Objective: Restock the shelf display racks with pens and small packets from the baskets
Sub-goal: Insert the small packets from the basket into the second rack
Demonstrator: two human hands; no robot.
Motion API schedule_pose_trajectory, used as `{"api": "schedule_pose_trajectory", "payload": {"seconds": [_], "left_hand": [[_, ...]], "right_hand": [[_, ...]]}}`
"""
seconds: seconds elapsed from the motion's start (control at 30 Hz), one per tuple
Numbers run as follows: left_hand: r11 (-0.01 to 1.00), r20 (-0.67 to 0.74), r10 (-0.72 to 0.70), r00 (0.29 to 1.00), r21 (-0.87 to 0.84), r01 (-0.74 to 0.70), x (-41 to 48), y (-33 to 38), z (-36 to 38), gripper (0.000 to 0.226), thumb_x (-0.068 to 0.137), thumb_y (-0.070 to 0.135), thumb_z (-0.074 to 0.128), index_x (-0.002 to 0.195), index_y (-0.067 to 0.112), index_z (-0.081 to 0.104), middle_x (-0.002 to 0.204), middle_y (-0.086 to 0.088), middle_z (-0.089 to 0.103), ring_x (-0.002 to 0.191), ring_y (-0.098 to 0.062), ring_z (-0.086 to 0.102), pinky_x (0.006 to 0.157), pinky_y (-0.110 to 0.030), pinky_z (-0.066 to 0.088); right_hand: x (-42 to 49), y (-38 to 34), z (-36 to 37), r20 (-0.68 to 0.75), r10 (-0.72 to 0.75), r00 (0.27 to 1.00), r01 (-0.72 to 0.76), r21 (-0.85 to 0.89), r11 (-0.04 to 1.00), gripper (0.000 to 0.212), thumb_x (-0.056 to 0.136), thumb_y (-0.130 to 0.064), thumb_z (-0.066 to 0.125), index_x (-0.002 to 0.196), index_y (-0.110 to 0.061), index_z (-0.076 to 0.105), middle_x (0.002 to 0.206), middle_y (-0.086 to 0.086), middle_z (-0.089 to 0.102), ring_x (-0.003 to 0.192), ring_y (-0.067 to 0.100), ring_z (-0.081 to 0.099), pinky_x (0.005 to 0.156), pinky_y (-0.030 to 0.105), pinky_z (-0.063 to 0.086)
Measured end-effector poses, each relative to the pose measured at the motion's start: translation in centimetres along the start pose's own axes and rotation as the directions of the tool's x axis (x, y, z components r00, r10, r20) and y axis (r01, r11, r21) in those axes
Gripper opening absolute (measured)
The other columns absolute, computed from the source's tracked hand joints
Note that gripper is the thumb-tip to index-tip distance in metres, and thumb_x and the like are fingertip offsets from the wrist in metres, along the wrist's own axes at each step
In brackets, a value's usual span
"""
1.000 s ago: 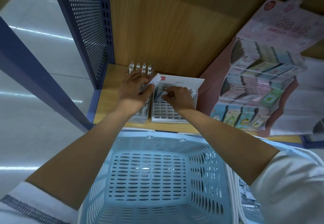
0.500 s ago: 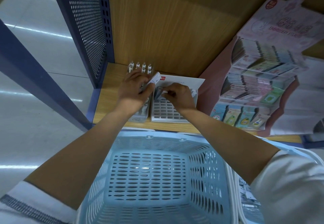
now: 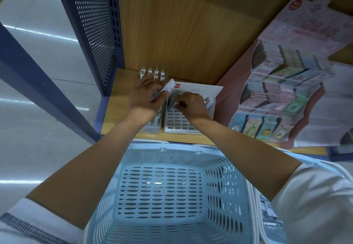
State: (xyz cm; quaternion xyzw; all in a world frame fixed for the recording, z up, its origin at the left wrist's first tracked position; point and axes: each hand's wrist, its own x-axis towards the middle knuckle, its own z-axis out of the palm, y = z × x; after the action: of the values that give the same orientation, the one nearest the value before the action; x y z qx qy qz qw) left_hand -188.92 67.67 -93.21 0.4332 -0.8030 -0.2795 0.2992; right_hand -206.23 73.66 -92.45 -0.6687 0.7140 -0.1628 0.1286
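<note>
wood-grain shelf board [image 3: 116, 110] carries the work. step in hand: loading small packets into the white slotted plastic display rack [image 3: 179, 124], which stands on the shelf at twelve o'clock of the light blue perforated plastic basket [image 3: 162, 186]. the left hand [image 3: 147, 100] hovers at nine o'clock of the rack, its grip clamped on a small stack of flat white packets [image 3: 168, 89]. the right hand [image 3: 193, 107] is over the rack's rear rows, its grip pinched on a single white packet [image 3: 176, 104] at the slots; whether that packet is seated yet cannot be told. a few seated packets [image 3: 209, 101] stand in the rear row at three o'clock of the right hand; the front rows of slots show bare. clear pen rack with white-capped pens [image 3: 153, 73] stands just beside the slotted rack, at ten o'clock, partly under the left hand. a second basket [image 3: 267, 211] at the blue basket's three o'clock holds items too blurred to name. judgement: restocking of this rack is at an early stage. next move calls for pressing the pinched packet upright into a free slot, then drawing another off the left hand's stack.
</note>
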Motion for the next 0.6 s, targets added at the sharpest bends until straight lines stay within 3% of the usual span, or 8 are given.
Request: {"api": "schedule_pose_trajectory", "payload": {"seconds": [0.17,0.5,0.6], "left_hand": [[1.0,-0.034,0.016,0.999,-0.021,-0.017,-0.13,0.11,0.01,0.058,0.086,0.055,0.041,0.091,0.005,0.071,0.109,-0.007,0.07,0.129,-0.025,0.048,0.104,-0.038,0.04],[1.0,-0.021,0.009,1.0,-0.007,-0.009,-0.11,0.25,-0.12,0.06,0.085,0.056,0.039,0.095,0.006,0.072,0.112,-0.005,0.07,0.13,-0.023,0.046,0.105,-0.033,0.037],[1.0,-0.023,0.012,1.0,-0.007,-0.012,-0.09,0.14,-0.08,0.059,0.085,0.056,0.04,0.093,0.007,0.072,0.112,-0.004,0.07,0.13,-0.023,0.047,0.105,-0.035,0.038]], "right_hand": [[-0.57,-0.13,0.08,-0.025,0.063,0.998,-0.061,0.089,0.994,0.016,0.082,-0.013,0.072,0.097,-0.009,0.069,0.095,0.01,0.072,0.087,0.022,0.067,0.084,0.029,0.051],[-0.16,-0.39,0.69,-0.086,0.108,0.99,-0.1,0.097,0.99,0.017,0.08,-0.018,0.075,0.096,-0.011,0.074,0.101,0.007,0.072,0.089,0.021,0.066,0.085,0.028,0.048],[-0.24,0.16,0.73,-0.087,0.11,0.99,-0.091,0.202,0.975,0.011,0.079,-0.014,0.075,0.09,-0.012,0.07,0.092,0.005,0.072,0.082,0.018,0.066,0.083,0.031,0.054]]}}
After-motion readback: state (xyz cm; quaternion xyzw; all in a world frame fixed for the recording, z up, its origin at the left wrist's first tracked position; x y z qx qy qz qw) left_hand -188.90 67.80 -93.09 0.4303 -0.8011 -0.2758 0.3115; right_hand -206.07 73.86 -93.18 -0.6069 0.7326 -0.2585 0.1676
